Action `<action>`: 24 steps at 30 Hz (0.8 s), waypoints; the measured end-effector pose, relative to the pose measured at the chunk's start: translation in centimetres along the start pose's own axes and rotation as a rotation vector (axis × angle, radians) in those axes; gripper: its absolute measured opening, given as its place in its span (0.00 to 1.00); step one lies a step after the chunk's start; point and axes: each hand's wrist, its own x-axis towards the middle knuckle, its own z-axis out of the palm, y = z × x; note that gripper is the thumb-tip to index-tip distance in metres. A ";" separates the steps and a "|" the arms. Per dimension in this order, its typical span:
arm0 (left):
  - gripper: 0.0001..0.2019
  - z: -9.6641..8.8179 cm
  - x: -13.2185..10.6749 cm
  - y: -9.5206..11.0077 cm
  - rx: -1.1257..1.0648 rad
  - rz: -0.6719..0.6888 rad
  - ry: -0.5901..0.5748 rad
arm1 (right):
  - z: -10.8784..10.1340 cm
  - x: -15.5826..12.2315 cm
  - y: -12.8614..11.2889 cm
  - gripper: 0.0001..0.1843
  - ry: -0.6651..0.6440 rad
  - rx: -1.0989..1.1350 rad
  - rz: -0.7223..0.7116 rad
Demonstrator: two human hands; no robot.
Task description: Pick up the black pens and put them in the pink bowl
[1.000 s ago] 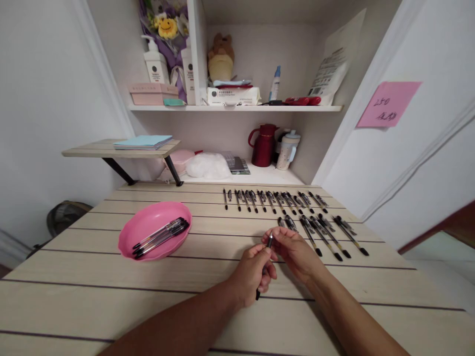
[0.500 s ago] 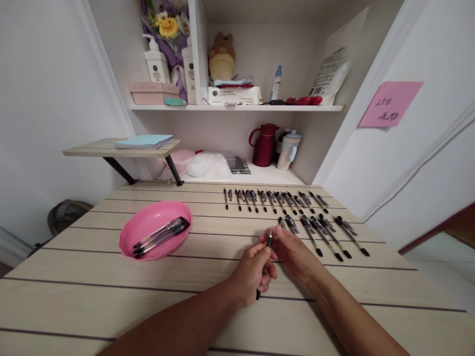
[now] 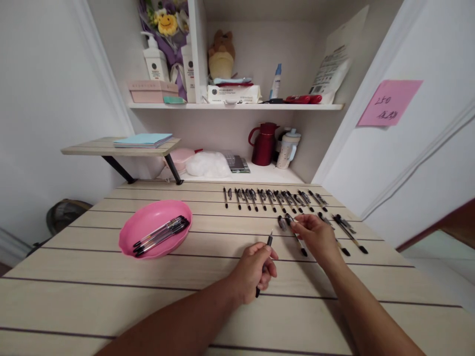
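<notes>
My left hand (image 3: pixel 256 267) is closed around an uncapped pen (image 3: pixel 269 241), its bare tip pointing up and away from me and its black end showing below the fist. Over the nearer row, my right hand (image 3: pixel 315 235) pinches at a dark pen cap (image 3: pixel 289 218), the contact partly hidden by the fingers. Just left of it lies another pen cap (image 3: pixel 281 223). A clear pen with a black end (image 3: pixel 300 243) lies beneath the fingertips. More uncapped pens (image 3: pixel 351 235) with caps beside them lie to the right, some covered by my right hand.
A pink bowl (image 3: pixel 129 222) holding several pens stands on the left. Pens and caps form a far row (image 3: pixel 274 200) along the desk's back. A small raised shelf (image 3: pixel 85 147) stands back left. A red jug (image 3: pixel 264 144) and a cup (image 3: pixel 288 149) stand behind.
My right hand has left the pen tip by my left hand and moved right to the nearer row of pens. My left hand stays in place, still holding its pen.
</notes>
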 end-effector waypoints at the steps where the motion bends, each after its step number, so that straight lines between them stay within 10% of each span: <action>1: 0.12 0.0 0.0 0.0 -0.003 0.000 -0.001 | -0.2 -0.1 0.1 0.13 -0.002 -0.197 -0.063; 9: 0.12 -0.1 0.1 -0.1 0.010 0.009 -0.016 | 1.1 -2.2 0.0 0.09 -0.184 -1.005 -0.379; 24: 0.11 0.0 -0.1 0.1 0.026 -0.007 -0.014 | 0.9 -2.1 0.2 0.15 -0.181 -1.108 -0.322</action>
